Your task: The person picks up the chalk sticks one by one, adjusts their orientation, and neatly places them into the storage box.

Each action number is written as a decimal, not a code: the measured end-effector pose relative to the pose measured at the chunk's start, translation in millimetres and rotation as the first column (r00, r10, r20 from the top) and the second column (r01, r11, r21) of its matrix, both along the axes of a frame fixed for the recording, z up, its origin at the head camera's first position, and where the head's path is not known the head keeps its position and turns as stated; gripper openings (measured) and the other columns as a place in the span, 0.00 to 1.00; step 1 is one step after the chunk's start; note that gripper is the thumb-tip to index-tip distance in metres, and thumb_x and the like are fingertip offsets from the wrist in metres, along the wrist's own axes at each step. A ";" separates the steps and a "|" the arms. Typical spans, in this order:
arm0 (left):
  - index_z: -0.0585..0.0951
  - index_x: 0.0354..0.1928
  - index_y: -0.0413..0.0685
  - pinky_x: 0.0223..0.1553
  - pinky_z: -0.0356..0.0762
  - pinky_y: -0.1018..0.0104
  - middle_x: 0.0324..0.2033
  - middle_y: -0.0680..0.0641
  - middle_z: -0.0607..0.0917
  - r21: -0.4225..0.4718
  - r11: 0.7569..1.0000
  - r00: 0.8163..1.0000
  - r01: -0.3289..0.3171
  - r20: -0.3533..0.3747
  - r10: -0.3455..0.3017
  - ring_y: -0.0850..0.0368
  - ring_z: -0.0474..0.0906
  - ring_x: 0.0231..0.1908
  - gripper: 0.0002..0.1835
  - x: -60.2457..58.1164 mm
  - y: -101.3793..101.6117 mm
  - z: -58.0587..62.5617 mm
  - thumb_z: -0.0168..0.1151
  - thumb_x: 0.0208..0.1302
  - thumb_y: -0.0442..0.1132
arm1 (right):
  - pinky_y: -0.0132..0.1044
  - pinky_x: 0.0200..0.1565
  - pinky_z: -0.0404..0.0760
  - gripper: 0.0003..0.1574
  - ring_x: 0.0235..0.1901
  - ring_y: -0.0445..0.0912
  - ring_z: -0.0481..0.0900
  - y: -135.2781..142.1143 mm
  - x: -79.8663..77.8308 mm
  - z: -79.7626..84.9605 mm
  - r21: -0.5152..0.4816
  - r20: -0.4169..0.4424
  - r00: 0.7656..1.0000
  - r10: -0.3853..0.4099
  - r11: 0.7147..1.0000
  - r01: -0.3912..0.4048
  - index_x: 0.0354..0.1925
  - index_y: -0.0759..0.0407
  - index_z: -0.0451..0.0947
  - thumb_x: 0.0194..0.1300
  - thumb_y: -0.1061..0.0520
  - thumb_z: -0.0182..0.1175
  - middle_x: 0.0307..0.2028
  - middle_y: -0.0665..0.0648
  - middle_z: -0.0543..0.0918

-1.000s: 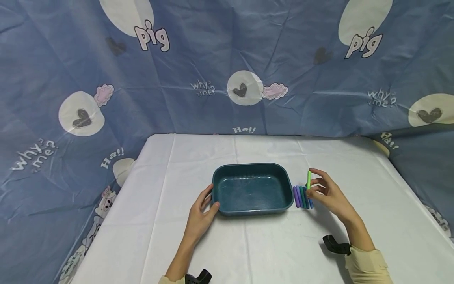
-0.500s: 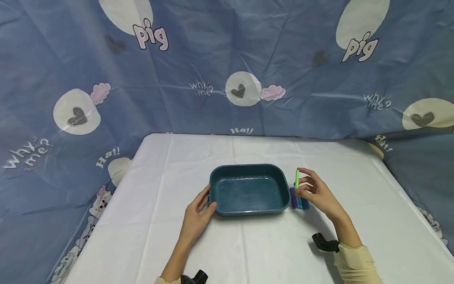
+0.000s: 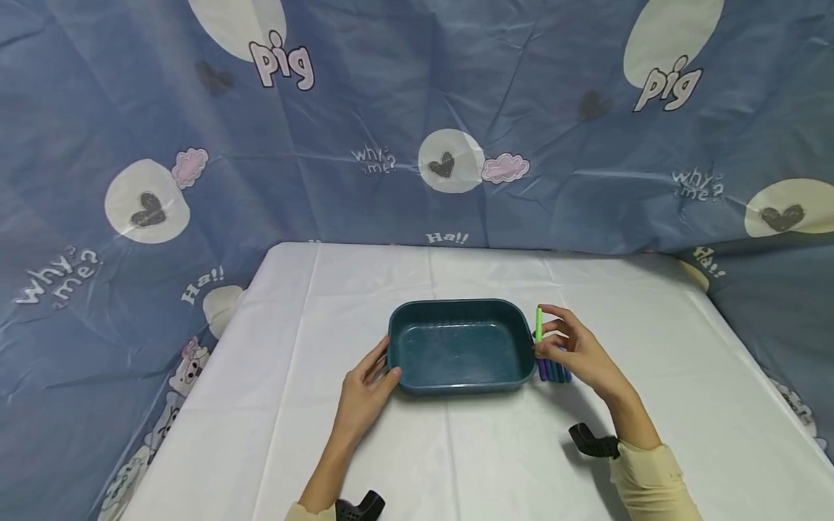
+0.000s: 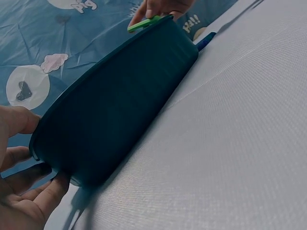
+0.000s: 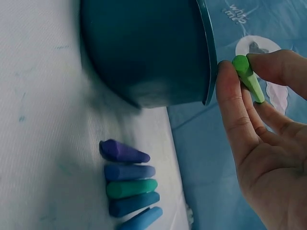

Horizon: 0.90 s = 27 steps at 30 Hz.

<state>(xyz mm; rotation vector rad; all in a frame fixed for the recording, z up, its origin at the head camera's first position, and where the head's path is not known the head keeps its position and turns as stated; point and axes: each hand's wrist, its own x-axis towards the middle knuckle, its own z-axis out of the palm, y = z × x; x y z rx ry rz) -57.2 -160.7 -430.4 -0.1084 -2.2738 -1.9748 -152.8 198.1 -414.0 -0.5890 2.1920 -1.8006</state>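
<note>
A dark teal, round-cornered plastic basin (image 3: pixel 461 354) stands on the white cloth with nothing in it. My left hand (image 3: pixel 365 399) holds its left end, thumb at the near corner and fingers against the outer wall (image 4: pixel 115 100). Beside the basin's right rim, my right hand (image 3: pixel 576 353) pinches a light green crayon-like stick (image 3: pixel 538 325) upright between thumb and fingers. In the right wrist view the green stick (image 5: pixel 248 79) is level with the rim, just outside it. Below that hand, several purple, blue and green sticks (image 5: pixel 132 188) lie side by side on the cloth.
White cloth (image 3: pixel 365 289) covers the table. A blue printed curtain (image 3: pixel 365 195) hangs behind and along the sides. Black wrist cameras stick out from the left forearm (image 3: pixel 329 463) and the right forearm (image 3: pixel 635 427). Faint coloured smudges mark the cloth.
My right hand has moved left with the green stick, from over the row of sticks to the basin's right rim. My left hand keeps its hold on the basin.
</note>
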 end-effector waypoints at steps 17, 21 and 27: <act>0.64 0.63 0.56 0.54 0.71 0.65 0.62 0.51 0.66 -0.036 0.998 0.999 -0.045 0.001 0.045 0.52 0.66 0.59 0.31 -7.4 -5.8 -24.9 0.60 0.56 0.47 | 0.48 0.42 0.80 0.42 0.38 0.49 0.79 -32.1 4.2 1.3 0.006 -0.017 0.998 0.068 0.998 -0.068 0.66 0.53 0.49 0.58 0.59 0.58 0.46 0.66 0.67; 0.63 0.63 0.54 0.56 0.70 0.62 0.62 0.49 0.66 -0.030 0.999 0.999 -0.034 0.005 0.034 0.51 0.66 0.60 0.32 -5.0 -5.9 -16.8 0.60 0.56 0.45 | 0.45 0.42 0.81 0.42 0.40 0.54 0.78 -41.3 4.5 -0.4 -0.008 -0.028 0.994 0.105 0.994 -0.105 0.66 0.54 0.48 0.59 0.60 0.57 0.46 0.68 0.67; 0.63 0.63 0.47 0.56 0.68 0.53 0.62 0.44 0.66 -0.014 0.999 0.999 -0.029 0.022 0.029 0.46 0.64 0.60 0.31 0.7 -2.7 1.3 0.60 0.57 0.39 | 0.41 0.42 0.81 0.41 0.41 0.57 0.77 -49.3 3.4 1.8 0.002 -0.027 0.994 0.108 0.994 -0.108 0.65 0.52 0.50 0.58 0.59 0.58 0.44 0.64 0.69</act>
